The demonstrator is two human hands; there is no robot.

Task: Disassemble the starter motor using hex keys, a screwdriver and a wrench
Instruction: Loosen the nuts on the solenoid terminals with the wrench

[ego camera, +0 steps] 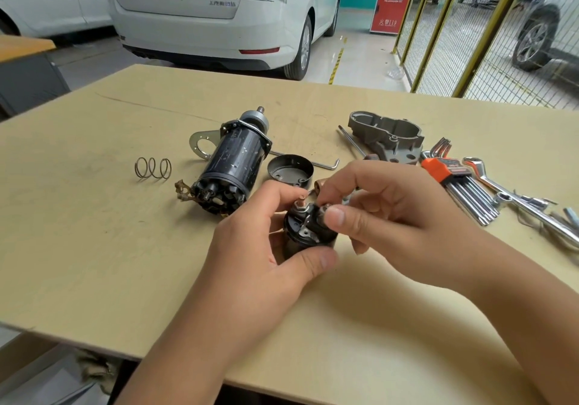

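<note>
Your left hand (266, 241) curls its fingers round the black solenoid (308, 232), just right of the motor body (233, 166); your right hand (376, 213) pinches its terminal nut (326, 208).

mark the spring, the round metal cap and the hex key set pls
spring (153, 168): head view, middle coil.
round metal cap (290, 171): head view, inner floor.
hex key set (446, 169): head view, orange holder.

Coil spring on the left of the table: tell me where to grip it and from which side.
Pinch the coil spring across its middle turns from above. It lies on its side on the table, apart from the motor body, so its rounded flanks are free for the fingers.
</note>
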